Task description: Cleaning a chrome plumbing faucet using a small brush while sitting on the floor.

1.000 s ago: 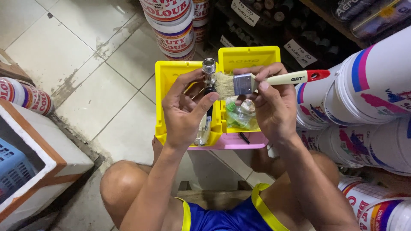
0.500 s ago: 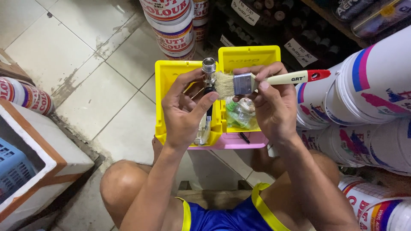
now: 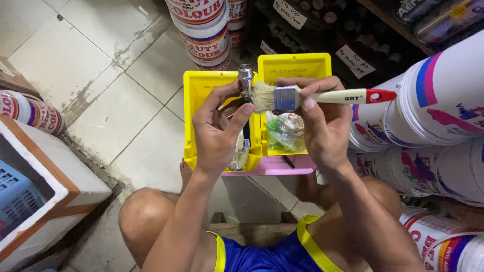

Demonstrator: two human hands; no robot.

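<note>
Both forearms were raised over the yellow bins [image 3: 201, 100]. Left hand [image 3: 217, 133] pinched a metal fitting [image 3: 245, 80] upright, fingers closed on its stem. Right hand [image 3: 322, 126] gripped the paintbrush [image 3: 302, 96] by the ferrule, bristles touching the fitting from 3 o'clock.

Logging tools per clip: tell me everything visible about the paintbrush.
The paintbrush lies level, with pale, frayed bristles pointing left, a dull metal ferrule, and a cream handle ending in a red tip at right. The right hand pinches it at the ferrule. Its bristles touch a small metal fitting held by the left hand, above yellow trays.
</note>
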